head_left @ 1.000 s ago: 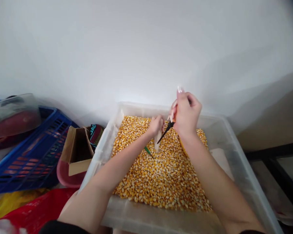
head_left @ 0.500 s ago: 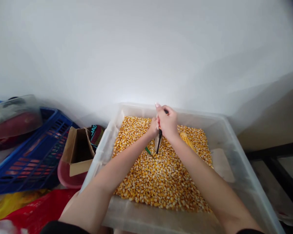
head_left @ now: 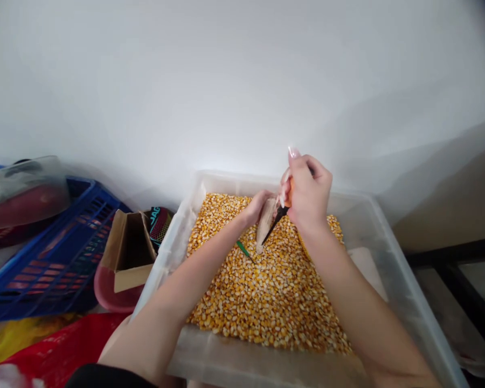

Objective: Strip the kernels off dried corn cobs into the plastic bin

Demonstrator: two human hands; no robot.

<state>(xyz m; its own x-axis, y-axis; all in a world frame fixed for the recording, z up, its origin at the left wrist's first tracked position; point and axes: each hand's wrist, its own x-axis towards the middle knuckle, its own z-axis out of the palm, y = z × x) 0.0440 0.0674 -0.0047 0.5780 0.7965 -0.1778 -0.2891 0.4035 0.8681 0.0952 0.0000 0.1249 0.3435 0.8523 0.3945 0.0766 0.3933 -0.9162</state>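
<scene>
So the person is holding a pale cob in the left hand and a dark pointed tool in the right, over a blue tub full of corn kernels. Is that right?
Not quite: the tub is clear plastic, not blue, as the head view shows. The blue thing is the crate off to the side. The rest holds: left hand on the pale cob, right hand with the dark pointed tool, over corn kernels.

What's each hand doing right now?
Left hand: closed on the pale corn cob.
Right hand: closed on the black-tipped tool, tip against the cob.
</scene>
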